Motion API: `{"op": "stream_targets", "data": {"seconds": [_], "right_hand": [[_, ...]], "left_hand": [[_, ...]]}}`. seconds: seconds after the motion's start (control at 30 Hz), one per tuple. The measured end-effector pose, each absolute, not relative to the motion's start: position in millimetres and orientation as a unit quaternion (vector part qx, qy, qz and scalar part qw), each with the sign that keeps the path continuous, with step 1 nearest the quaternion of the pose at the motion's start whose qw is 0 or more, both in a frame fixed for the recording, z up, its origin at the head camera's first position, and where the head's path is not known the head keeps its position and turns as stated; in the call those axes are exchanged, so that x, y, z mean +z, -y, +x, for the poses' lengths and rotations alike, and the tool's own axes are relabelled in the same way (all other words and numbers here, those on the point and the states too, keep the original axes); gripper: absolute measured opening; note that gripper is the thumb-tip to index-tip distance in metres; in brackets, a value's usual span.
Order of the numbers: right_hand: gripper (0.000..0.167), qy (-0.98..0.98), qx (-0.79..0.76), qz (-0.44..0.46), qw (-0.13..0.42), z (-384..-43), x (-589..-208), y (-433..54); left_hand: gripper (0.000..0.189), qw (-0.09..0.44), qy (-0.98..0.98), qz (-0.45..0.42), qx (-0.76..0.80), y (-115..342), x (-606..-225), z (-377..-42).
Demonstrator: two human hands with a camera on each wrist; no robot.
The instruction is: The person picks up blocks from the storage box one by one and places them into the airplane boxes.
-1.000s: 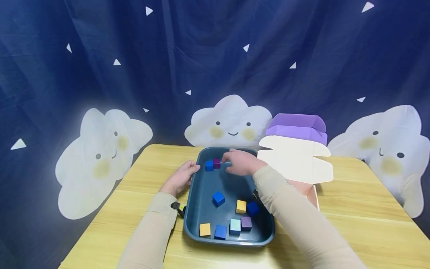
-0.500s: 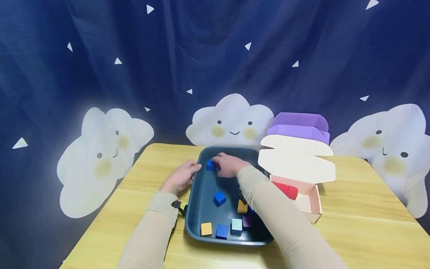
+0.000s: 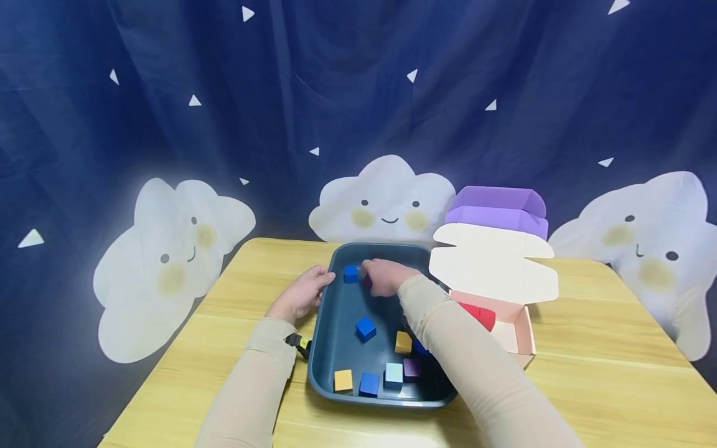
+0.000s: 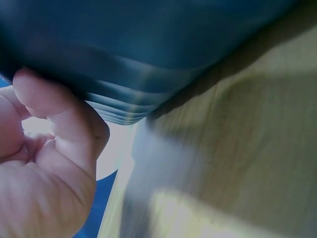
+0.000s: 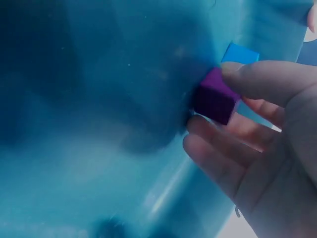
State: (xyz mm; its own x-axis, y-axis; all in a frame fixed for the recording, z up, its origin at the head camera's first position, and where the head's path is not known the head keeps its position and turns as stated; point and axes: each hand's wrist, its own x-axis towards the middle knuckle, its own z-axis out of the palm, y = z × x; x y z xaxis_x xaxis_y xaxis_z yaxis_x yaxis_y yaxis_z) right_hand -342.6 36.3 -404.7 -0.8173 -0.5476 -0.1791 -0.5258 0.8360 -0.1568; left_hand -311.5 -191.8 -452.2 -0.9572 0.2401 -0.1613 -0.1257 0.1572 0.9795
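Observation:
A dark blue-grey plastic tray [image 3: 336, 336] lies on the table, holding several coloured cubes. My left hand [image 3: 299, 294] grips its left rim with thumb on top; in the left wrist view, curled fingers [image 4: 59, 106] sit right at the tray's ribbed outer wall. Toward the tray's far end, my right hand [image 3: 386, 277] pinches a purple cube [image 5: 216, 99] between thumb and fingers. From above, the hand covers most of that cube. Just left of it is a blue cube [image 3: 350, 274], which shows behind the thumb in the right wrist view.
Nearer cubes in the tray are blue [image 3: 366, 329], yellow [image 3: 403, 342], pale mint [image 3: 394, 374] and dull purple [image 3: 411, 368], among others. Right of the tray stands an open carton [image 3: 526, 333] with red blocks [image 3: 480, 315] inside, partly behind my right sleeve. A curtain [image 3: 358, 81] hangs behind.
My right hand has moved left and down onto the purple cube and pinched it, then drawn slightly right, opening a gap from the blue cube. The left hand stays on the rim.

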Motion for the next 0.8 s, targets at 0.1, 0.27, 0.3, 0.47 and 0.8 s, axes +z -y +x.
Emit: {"op": "stream_targets", "data": {"seconds": [0.1,0.27,0.3,0.47,0.8], "right_hand": [[0.018,-0.948,-0.023,-0.296,0.117,-336.5,-402.9,-37.0],[0.017,-0.945,0.021,-0.308,0.109,-324.5,-398.3,-38.1],[0.018,-0.945,0.023,-0.307,0.108,-322.5,-397.6,-38.7],[0.02,-0.945,0.026,-0.304,0.114,-315.1,-394.2,-44.6],[0.014,-0.929,0.007,-0.347,0.126,-310.6,-370.6,-60.8]], "left_hand": [[0.031,0.14,-0.748,0.039,0.648,192.2,-453.6,-311.3],[0.032,0.143,-0.742,0.04,0.654,192.4,-455.1,-312.7],[0.031,0.143,-0.741,0.04,0.655,192.3,-455.3,-312.9],[0.027,0.142,-0.741,0.045,0.655,192.6,-456.4,-313.1],[0.025,0.132,-0.74,0.049,0.658,192.5,-454.7,-311.6]]}}
